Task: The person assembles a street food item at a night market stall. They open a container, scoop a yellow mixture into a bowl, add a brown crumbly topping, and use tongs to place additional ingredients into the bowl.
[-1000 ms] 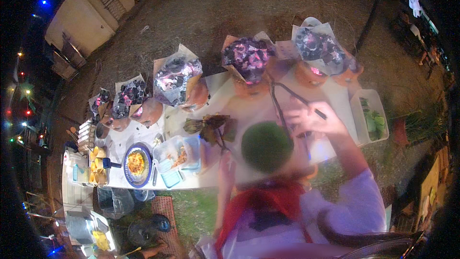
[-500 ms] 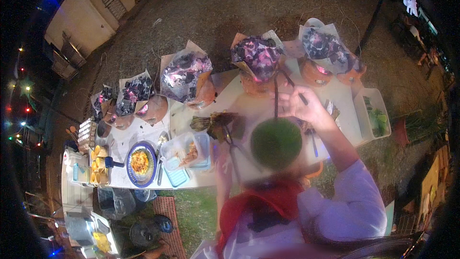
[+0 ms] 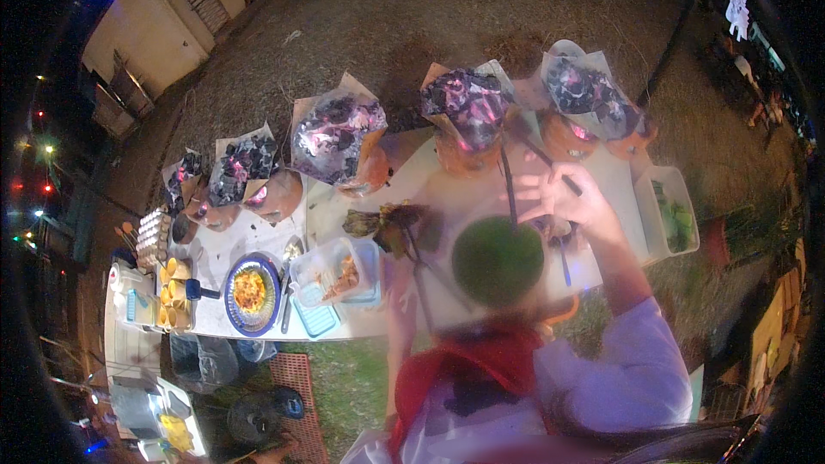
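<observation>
My right hand [image 3: 574, 198] is raised over the right half of the table, its fingers around a pair of dark tongs [image 3: 550, 163]. One arm of the tongs crosses the palm; the other hangs before the fingertips. Just below that hand is a blurred round green shape [image 3: 497, 262]. My left hand [image 3: 398, 288] is low at the table's near edge, smeared and half see-through, so its fingers cannot be made out. Dark thin rods [image 3: 416, 258] stand beside it, below a browned, leafy bundle [image 3: 387, 222].
Along the far edge stand several clay stoves [image 3: 468, 155] topped by trays of glowing coals [image 3: 471, 103]. Nearer left are a foil-lined plate of yellow food [image 3: 250, 290], plastic tubs [image 3: 333, 277], yellow cups [image 3: 176, 294] and eggs [image 3: 155, 236]. A tub of green leaves [image 3: 673, 210] sits far right.
My right hand has shifted a little right and down with the tongs. The left hand looks nearly the same. The whole view has shifted slightly.
</observation>
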`<state>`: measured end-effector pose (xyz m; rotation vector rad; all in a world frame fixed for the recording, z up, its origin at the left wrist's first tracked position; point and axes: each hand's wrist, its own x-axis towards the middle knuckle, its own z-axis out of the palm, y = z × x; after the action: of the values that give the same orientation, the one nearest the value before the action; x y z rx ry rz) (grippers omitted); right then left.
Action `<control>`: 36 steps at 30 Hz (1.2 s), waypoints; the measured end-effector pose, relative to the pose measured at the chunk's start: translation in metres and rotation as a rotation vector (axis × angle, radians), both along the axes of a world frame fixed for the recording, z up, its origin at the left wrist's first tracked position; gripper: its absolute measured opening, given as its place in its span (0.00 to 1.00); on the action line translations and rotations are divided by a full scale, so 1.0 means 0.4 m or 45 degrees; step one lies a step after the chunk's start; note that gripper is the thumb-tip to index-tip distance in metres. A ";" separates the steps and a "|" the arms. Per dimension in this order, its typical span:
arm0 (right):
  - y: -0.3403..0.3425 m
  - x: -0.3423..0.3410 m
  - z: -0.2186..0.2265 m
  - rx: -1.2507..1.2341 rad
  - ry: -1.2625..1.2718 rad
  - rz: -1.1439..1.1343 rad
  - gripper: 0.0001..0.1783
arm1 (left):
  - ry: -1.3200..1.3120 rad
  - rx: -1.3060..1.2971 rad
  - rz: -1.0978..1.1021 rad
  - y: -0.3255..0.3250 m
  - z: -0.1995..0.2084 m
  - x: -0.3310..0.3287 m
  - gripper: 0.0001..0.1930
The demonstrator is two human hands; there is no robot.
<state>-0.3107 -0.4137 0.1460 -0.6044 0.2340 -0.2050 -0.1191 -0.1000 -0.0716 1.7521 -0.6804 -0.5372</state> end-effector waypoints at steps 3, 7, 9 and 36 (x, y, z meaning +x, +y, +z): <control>-0.034 0.034 0.020 -0.014 -0.088 0.058 0.22 | 0.011 -0.006 0.012 -0.003 -0.003 0.002 0.20; -0.095 0.106 0.041 -0.065 -0.153 0.165 0.24 | -0.008 0.043 0.023 -0.002 0.000 0.006 0.20; -0.128 0.137 0.047 -0.146 -0.158 0.223 0.25 | -0.037 0.049 0.015 -0.001 0.002 0.008 0.20; -0.125 0.013 0.004 -0.063 -0.123 0.216 0.29 | -0.036 -0.132 0.005 -0.025 0.029 -0.003 0.19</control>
<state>-0.3056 -0.4638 0.1477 -0.6585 0.0837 -0.0758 -0.1201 -0.1102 -0.0599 1.6662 -0.7126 -0.4672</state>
